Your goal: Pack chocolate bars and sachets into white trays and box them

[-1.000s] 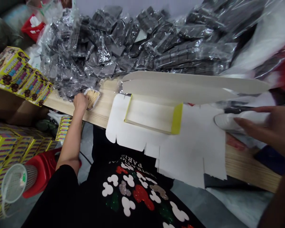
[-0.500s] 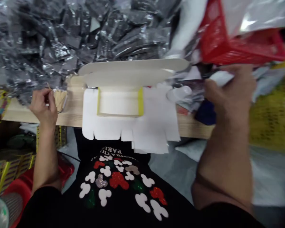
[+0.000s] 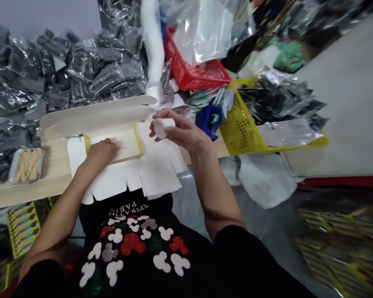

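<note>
Head cam view, and it's a busy bench; closest in is the person's black T-shirt with sequin mouse-head shapes down the front; the left hand is closed, pinching a thin wooden toothpick whose tip pokes out over a yellow-edged folded card tray, which sits on a white die-cut card box blank; the right hand is curled round a small white roll, held just above the card; that's the fresh change, since a second ago the roll was down by the card and the left hand was at the toothpicks; a foil tray of toothpicks sits on the pale wooden plank left of the blank; further back there's a heap of grey packs in clear plastic bags, a red plastic mesh basket and a yellow perforated plastic crate.
</note>
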Tool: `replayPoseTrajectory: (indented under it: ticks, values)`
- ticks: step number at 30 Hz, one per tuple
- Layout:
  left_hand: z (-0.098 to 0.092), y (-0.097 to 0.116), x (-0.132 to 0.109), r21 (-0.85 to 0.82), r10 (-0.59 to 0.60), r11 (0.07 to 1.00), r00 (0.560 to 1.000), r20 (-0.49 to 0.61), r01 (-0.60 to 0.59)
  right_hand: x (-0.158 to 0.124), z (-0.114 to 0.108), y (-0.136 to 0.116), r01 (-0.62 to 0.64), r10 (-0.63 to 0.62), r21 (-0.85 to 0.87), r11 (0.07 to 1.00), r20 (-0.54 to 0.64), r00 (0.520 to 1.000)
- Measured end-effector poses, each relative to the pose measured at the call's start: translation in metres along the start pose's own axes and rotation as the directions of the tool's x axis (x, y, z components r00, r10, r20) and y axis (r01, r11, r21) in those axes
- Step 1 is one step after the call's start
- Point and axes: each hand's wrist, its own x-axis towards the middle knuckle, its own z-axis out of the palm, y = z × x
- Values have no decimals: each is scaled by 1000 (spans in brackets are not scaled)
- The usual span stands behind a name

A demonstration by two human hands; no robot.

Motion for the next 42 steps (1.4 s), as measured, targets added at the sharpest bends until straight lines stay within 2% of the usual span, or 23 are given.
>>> replayPoseTrajectory:
  ticks: [2, 3, 5, 7, 9, 11, 13, 14, 16, 18, 20, 22, 24, 26, 29, 33, 35, 36, 38, 40, 41, 42]
  values:
    - [6, -7, -12, -101, -58, 994, 988, -145, 44, 7, 20, 4, 49, -29, -216, 975, 96, 995]
    - [9, -11, -19, -160, -92, 986, 968, -235, 55, 13, 30, 7, 82, -37, -345, 935, 134, 990]
    - [17, -20, -31, -274, -149, 961, 910, -388, 41, 27, 51, 15, 139, -36, -549, 824, 194, 980]
    - [24, -27, -42, -386, -206, 922, 847, -490, 1, 43, 73, 23, 175, -30, -631, 756, 233, 972]
    - [30, -33, -50, -499, -289, 866, 785, -548, -30, 57, 94, 27, 193, -28, -657, 729, 253, 967]
    - [34, -37, -58, -591, -391, 806, 713, -582, -40, 67, 112, 27, 154, 35, -730, 666, 236, 971]
    - [35, -40, -66, -636, -464, 771, 648, -604, -41, 70, 124, 23, 68, 177, -850, 523, 187, 966]
    - [35, -41, -71, -639, -476, 768, 633, -611, -39, 69, 127, 20, 38, 250, -901, 431, 160, 955]
    - [33, -42, -81, -607, -441, 793, 651, -618, -39, 64, 127, 13, 31, 354, -960, 277, 132, 926]
    - [28, -39, -88, -532, -341, 845, 716, -609, -51, 56, 121, 8, 62, 393, -976, 210, 142, 908]
    - [22, -29, -88, -433, -191, 898, 810, -554, -85, 46, 111, 5, 64, 376, -976, 206, 140, 916]
    - [18, -15, -80, -332, -22, 932, 894, -448, -143, 37, 99, 3, 52, 302, -967, 249, 128, 945]
    - [18, 2, -65, -256, 101, 947, 938, -331, -193, 27, 84, 1, 49, 194, -946, 321, 117, 974]
    - [22, 16, -49, -198, 169, 955, 955, -243, -219, 18, 64, -2, 40, 120, -926, 374, 91, 989]
    - [32, 25, -25, -124, 220, 963, 962, -161, -241, 8, 29, -10, -70, 72, -932, 355, -47, 996]
    - [44, 22, -8, -70, 227, 967, 953, -203, -245, -2, -20, -29, -279, 4, -927, 252, -287, 958]
    - [47, 19, -7, -49, 239, 965, 945, -225, -256, -6, -44, -41, -406, -33, -891, 203, -421, 906]
    - [48, 18, -8, -39, 249, 963, 938, -243, -266, -8, -57, -48, -490, -58, -852, 185, -507, 860]
    - [46, 15, -14, -22, 279, 953, 906, -319, -301, -14, -88, -62, -680, -104, -719, 143, -694, 713]
    - [43, 11, -24, -20, 295, 941, 848, -440, -338, -25, -123, -73, -828, -103, -555, 81, -831, 547]
    - [41, 8, -30, -27, 295, 934, 812, -503, -356, -31, -141, -77, -869, -74, -492, 46, -870, 488]
    - [39, 5, -36, -40, 282, 930, 777, -563, -367, -38, -158, -79, -891, -28, -454, 18, -891, 454]
